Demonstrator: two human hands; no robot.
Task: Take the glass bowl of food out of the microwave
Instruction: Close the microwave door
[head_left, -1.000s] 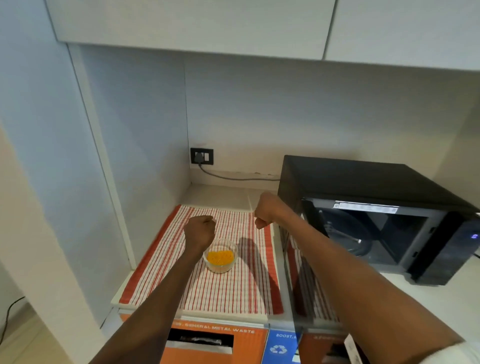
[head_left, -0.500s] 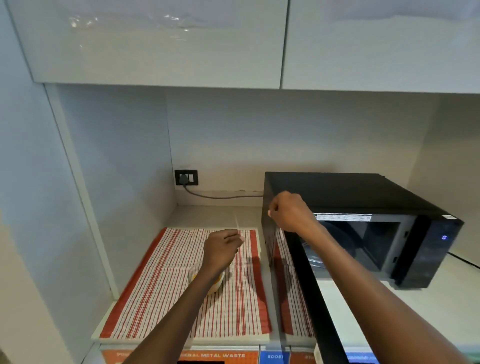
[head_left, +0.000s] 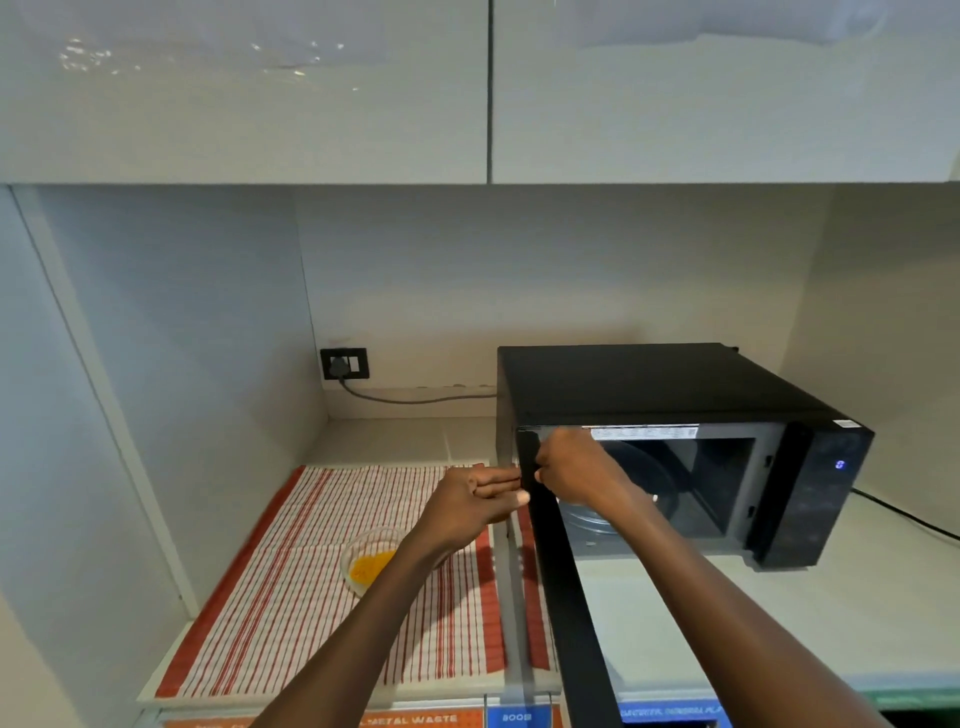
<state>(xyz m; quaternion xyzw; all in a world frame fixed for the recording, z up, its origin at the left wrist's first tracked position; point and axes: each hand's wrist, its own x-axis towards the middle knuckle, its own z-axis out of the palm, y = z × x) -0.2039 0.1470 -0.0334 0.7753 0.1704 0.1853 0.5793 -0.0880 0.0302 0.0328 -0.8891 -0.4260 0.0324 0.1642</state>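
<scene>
Sitting out on the red-striped white cloth (head_left: 291, 587), small clear glass bowl of yellow food (head_left: 370, 561), below-left of both hands. Nearer: left hand (head_left: 480, 499), fingers flat, empty. Right hand (head_left: 574, 470) curled around black microwave door edge (head_left: 550, 561); black microwave (head_left: 675, 395) cavity empty.

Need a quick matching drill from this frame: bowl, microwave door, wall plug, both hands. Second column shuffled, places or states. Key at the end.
Things:
1. glass bowl
2. microwave door
3. plug
4. left hand and right hand

Places or states:
A. in the wall socket, left of the microwave
B. swung open toward the camera
C. on the striped cloth, with yellow food inside
D. at the upper part of the door, one on each side of its edge

Pairs: 1-C, 2-B, 3-A, 4-D
</scene>
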